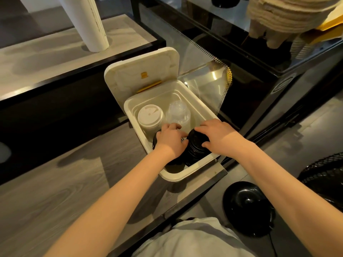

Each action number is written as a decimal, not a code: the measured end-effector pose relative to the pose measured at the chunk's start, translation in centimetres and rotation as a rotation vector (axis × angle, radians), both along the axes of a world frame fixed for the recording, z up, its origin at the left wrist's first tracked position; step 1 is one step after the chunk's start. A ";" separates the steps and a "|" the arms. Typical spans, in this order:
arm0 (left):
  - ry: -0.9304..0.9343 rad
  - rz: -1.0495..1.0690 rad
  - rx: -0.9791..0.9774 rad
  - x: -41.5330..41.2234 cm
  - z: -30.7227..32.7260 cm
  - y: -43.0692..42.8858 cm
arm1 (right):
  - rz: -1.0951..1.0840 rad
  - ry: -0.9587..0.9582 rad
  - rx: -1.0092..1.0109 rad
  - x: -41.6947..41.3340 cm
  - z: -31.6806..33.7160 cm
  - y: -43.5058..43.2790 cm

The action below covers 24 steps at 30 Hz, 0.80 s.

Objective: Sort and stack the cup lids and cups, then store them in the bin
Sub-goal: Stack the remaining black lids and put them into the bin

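Head view: an illegible yellow label is noted on the flap of the white bin, a white lid stack and clear lid stack are stood inside, the left hand is curled onto a low black lid stack, and the right hand is clamped round a taller black lid stack.

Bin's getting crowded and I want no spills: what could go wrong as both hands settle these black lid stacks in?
The right black lid stack, held by the right hand, looks tilted; released so, it may slump against the bin wall. The left hand, on the left black lid stack, sits close to the white lid stack and clear stack; pulling out could knock them.
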<state>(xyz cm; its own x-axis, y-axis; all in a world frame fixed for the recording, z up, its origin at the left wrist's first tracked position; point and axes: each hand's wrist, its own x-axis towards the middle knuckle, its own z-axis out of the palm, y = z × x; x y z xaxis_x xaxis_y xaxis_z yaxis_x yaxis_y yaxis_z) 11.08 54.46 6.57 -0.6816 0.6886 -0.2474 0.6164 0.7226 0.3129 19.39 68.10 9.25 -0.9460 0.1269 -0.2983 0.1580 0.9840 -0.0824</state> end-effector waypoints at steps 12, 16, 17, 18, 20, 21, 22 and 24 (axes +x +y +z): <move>0.193 -0.058 -0.008 -1.6 2.6 -3.4 | -0.062 0.131 -0.045 -0.6 1.8 -1.4; 0.309 -0.004 0.016 -3.0 4.9 -7.2 | -0.037 0.194 -0.079 -2.5 3.2 -4.0; 0.325 0.016 0.024 -3.3 5.4 -8.5 | -0.027 0.225 -0.109 -3.0 3.5 -5.0; 0.336 0.036 0.033 -3.6 5.8 -9.9 | -0.014 0.260 -0.146 -3.6 3.7 -6.1; 0.342 0.083 0.055 -3.9 6.4 -13.1 | 0.034 0.326 -0.188 -4.7 4.1 -8.7; 0.333 0.110 0.069 -4.1 6.6 -14.9 | 0.057 0.348 -0.183 -5.2 4.3 -10.2; 0.320 0.142 0.082 -4.1 6.8 -16.7 | 0.076 0.361 -0.179 -5.8 4.5 -11.9; 0.279 0.209 0.086 -4.2 6.5 -20.6 | 0.112 0.366 -0.196 -6.7 4.5 -15.5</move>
